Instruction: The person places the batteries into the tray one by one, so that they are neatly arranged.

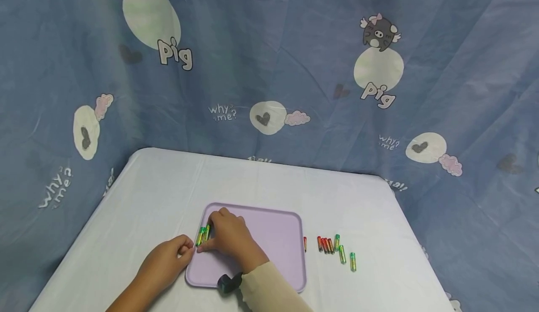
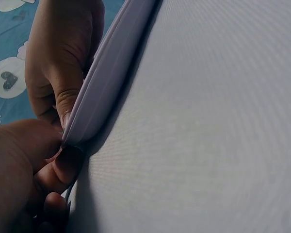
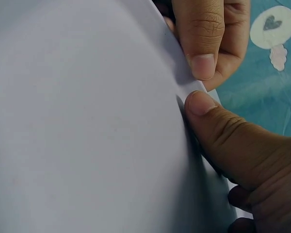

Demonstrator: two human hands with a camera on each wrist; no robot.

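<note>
A lilac tray (image 1: 269,251) lies on the white table. Along its left wall several green batteries (image 1: 200,236) stand side by side. My right hand (image 1: 233,237) reaches over the tray, its thumb and fingers spanning the ends of the nearest green battery. In the right wrist view the right thumb (image 3: 223,126) lies by the tray rim; the batteries are out of sight there. My left hand (image 1: 164,260) pinches the tray's left rim, thumb on one side and fingers below, as the left wrist view shows near the tray edge (image 2: 99,92). Both hands nearly touch.
Right of the tray lie several red batteries (image 1: 324,245), one red battery (image 1: 305,244) against the tray's right edge, and three green batteries (image 1: 342,254). A dark strap (image 1: 229,284) is on the right wrist. A blue patterned curtain (image 1: 269,59) hangs behind the table (image 1: 358,204).
</note>
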